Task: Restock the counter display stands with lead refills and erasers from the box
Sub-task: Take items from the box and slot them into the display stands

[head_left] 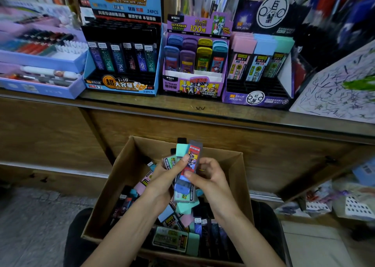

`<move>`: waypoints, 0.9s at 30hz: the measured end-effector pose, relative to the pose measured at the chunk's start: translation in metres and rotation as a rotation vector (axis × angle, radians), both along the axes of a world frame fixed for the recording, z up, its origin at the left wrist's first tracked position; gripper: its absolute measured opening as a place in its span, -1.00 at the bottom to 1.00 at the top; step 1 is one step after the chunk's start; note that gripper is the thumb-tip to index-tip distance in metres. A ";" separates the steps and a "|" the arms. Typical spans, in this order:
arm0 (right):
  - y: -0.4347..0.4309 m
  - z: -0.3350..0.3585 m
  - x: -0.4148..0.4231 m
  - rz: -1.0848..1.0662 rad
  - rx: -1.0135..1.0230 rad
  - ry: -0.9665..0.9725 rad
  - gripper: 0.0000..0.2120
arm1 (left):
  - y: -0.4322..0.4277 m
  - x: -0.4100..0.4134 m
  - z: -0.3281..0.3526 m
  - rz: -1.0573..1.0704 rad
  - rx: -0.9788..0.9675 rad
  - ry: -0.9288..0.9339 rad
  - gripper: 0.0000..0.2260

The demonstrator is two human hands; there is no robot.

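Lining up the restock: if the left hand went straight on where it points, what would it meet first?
From the left hand, probably the wooden counter front beyond the box, though depth is unclear.

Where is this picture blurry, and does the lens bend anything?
Head view: the pen trays at left and the top right corner are smeared by motion blur; the middle stands and the held refill case are sharp; the counter edge bows, wide-angle distortion; lighting is soft, without hard shadows.

The blue display stand [121, 89] reads "大容量", "1-10", "2B 0.7" and "24PCS". The middle purple stand [192, 90] shows "M&G", "ULTRAMAN HEROES", "0.7 HB" and "100". The right purple stand [239, 100] carries "MPR-2078A", and its refill cases [257, 67] say "2B 0.7".
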State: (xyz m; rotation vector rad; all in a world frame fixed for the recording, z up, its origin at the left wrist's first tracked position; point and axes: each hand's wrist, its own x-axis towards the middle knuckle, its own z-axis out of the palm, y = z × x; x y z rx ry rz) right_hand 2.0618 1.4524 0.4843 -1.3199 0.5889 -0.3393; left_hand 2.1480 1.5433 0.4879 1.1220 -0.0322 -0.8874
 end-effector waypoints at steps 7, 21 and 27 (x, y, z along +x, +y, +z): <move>-0.017 0.019 0.002 -0.011 0.015 -0.097 -0.84 | -0.006 0.002 0.024 0.032 -0.007 -0.156 -0.71; -0.108 0.135 0.012 0.070 -0.658 -0.051 -0.91 | -0.012 0.058 0.085 0.095 0.012 -0.385 -0.59; -0.125 0.188 0.055 0.077 -0.851 -0.003 -0.92 | -0.004 0.085 0.107 0.111 0.037 -0.437 -0.59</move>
